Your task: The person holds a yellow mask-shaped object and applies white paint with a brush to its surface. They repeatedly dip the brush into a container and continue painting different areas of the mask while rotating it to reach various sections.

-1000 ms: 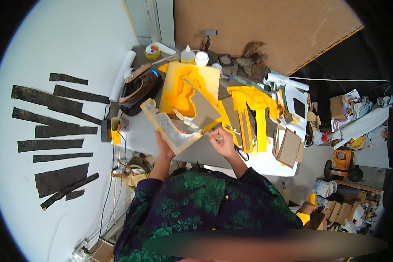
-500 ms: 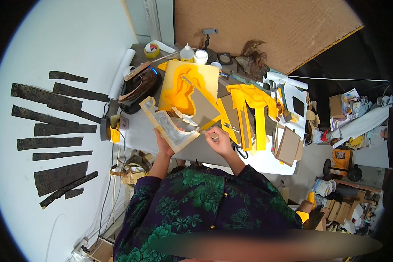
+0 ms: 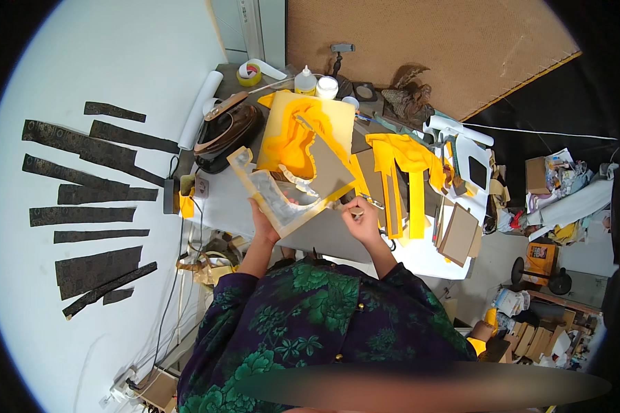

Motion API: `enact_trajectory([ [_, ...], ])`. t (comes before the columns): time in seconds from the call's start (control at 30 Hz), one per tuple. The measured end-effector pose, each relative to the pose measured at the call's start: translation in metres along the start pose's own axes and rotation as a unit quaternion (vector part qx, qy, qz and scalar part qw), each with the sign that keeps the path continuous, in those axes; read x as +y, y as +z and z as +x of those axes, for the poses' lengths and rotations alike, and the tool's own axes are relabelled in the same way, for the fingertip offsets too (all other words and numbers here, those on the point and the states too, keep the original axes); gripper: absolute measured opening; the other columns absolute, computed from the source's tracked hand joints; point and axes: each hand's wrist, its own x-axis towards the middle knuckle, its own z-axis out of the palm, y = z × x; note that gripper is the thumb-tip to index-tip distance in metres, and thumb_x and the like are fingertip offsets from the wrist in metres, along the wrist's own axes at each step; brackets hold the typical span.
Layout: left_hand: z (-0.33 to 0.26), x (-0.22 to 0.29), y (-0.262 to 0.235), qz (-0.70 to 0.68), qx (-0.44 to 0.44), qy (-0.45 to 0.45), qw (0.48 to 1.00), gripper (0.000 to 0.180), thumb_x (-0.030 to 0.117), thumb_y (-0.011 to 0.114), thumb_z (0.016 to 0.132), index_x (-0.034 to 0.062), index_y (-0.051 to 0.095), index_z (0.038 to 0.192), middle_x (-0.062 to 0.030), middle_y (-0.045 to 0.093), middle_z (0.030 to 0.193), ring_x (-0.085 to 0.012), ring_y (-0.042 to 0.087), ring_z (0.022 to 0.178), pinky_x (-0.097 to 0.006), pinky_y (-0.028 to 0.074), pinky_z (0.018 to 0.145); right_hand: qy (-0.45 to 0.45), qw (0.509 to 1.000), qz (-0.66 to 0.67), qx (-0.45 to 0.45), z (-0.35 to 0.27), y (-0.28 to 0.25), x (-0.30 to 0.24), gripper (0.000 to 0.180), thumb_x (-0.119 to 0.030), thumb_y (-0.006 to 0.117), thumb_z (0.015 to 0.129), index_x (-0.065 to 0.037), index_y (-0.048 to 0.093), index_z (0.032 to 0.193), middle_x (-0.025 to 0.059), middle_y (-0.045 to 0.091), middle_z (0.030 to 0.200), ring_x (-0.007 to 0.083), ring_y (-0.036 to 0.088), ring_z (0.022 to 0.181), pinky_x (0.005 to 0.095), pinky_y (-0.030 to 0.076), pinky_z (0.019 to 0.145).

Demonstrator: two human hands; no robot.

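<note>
My left hand (image 3: 264, 221) grips the lower left side of an angled flat panel (image 3: 270, 196), which has a pale tan border, a grey-white smeared middle and a curved cut-out. Just right of the panel's lower right end, my right hand (image 3: 364, 221) is closed around a small tool (image 3: 357, 213) with a rounded wooden end. The tool's tip is too small to make out. Behind the panel lies a pale yellow board (image 3: 337, 124) bearing orange-yellow fabric (image 3: 297, 155) around a curved shape. A grey-brown board with yellow edging (image 3: 332, 168) overlaps it.
A brown iron (image 3: 235, 131) stands at the table's left. Bottles (image 3: 306, 82), a white jar (image 3: 327, 87) and a tape roll (image 3: 249, 73) line the back. Yellow fabric (image 3: 406, 151), strips (image 3: 416, 203) and brown boards (image 3: 457, 234) lie right. Dark patterned strips (image 3: 83, 216) hang on the left wall.
My right hand has drawn slightly right, away from the panel's end. The whole view has shifted a little. The blue light on the iron no longer shows.
</note>
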Motion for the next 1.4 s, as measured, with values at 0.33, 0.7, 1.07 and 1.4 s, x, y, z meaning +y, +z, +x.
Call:
enact_trajectory([
  [0.33, -0.002, -0.001, 0.001, 0.003, 0.012, -0.008, 1.000, 0.106, 0.086, 0.024, 0.085, -0.0004, 0.034, 0.147, -0.0232, 0.052, 0.132, -0.0464, 0.055, 0.114, -0.061, 0.041, 0.103, 0.019, 0.999, 0.031, 0.002, -0.002, 0.004, -0.014, 0.015, -0.010, 0.072, 0.081, -0.003, 0.059, 0.080, 0.0049, 0.059, 0.067, 0.0112, 0.057, 0.057, 0.0271, 0.046, 0.052],
  [0.7, -0.010, 0.003, 0.016, 0.045, 0.011, 0.005, 0.999, 0.112, 0.087, 0.019, 0.084, -0.0086, 0.041, 0.139, -0.0258, 0.059, 0.118, -0.0414, 0.056, 0.115, -0.053, 0.043, 0.104, 0.117, 0.975, 0.168, 0.088, 0.004, -0.007, -0.002, 0.014, -0.010, 0.073, 0.089, 0.000, 0.070, 0.099, 0.0028, 0.069, 0.088, 0.0081, 0.062, 0.076, 0.0216, 0.050, 0.067],
  [1.07, -0.033, 0.033, 0.059, 0.063, -0.113, -0.060, 0.990, 0.112, 0.089, 0.023, 0.082, -0.0089, 0.044, 0.133, -0.0263, 0.062, 0.108, -0.0406, 0.060, 0.104, -0.051, 0.046, 0.098, 0.175, 0.801, 0.570, 0.062, 0.044, -0.046, 0.072, 0.025, -0.017, 0.058, 0.101, -0.008, 0.060, 0.124, 0.0086, 0.070, 0.110, 0.0112, 0.057, 0.084, 0.0262, 0.048, 0.085],
  [1.4, -0.062, 0.073, 0.115, 0.166, -0.082, -0.060, 0.981, 0.109, 0.090, 0.025, 0.081, -0.0077, 0.057, 0.116, -0.0240, 0.065, 0.093, -0.0390, 0.062, 0.094, -0.049, 0.048, 0.092, 0.194, 0.810, 0.551, 0.059, 0.086, -0.044, 0.037, 0.014, -0.019, 0.057, 0.101, -0.014, 0.056, 0.114, -0.0014, 0.048, 0.081, 0.0102, 0.046, 0.073, 0.0323, 0.046, 0.084],
])
